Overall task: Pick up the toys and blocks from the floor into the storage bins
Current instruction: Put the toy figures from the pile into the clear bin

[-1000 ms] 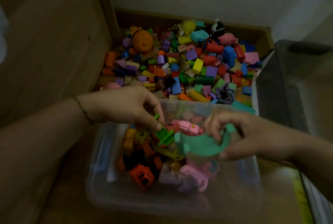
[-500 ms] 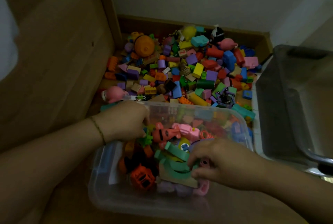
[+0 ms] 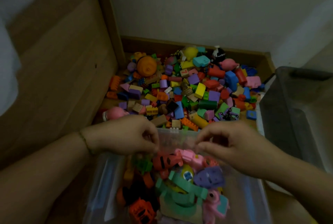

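A clear plastic bin [image 3: 100,186] stands in front of me, partly filled with toys: green curved pieces [image 3: 180,195], a pink toy [image 3: 189,157], a purple piece [image 3: 209,177] and an orange piece [image 3: 142,211]. Beyond it a big pile of coloured blocks and toys [image 3: 189,94] covers the floor in the corner. My left hand [image 3: 126,135] and my right hand [image 3: 230,144] hover side by side over the bin's far rim. The fingers of both are loosely curled and nothing shows in either hand.
A wooden furniture side [image 3: 54,79] closes off the left, and a white wall [image 3: 198,7] stands behind the pile. A grey bin [image 3: 295,115] sits at the right. In the pile lie an orange round toy [image 3: 146,66] and a pink figure [image 3: 115,113] near my left hand.
My right hand put the green curved piece down in the clear bin and let go. Both hands then rose from among the toys to the bin's far rim.
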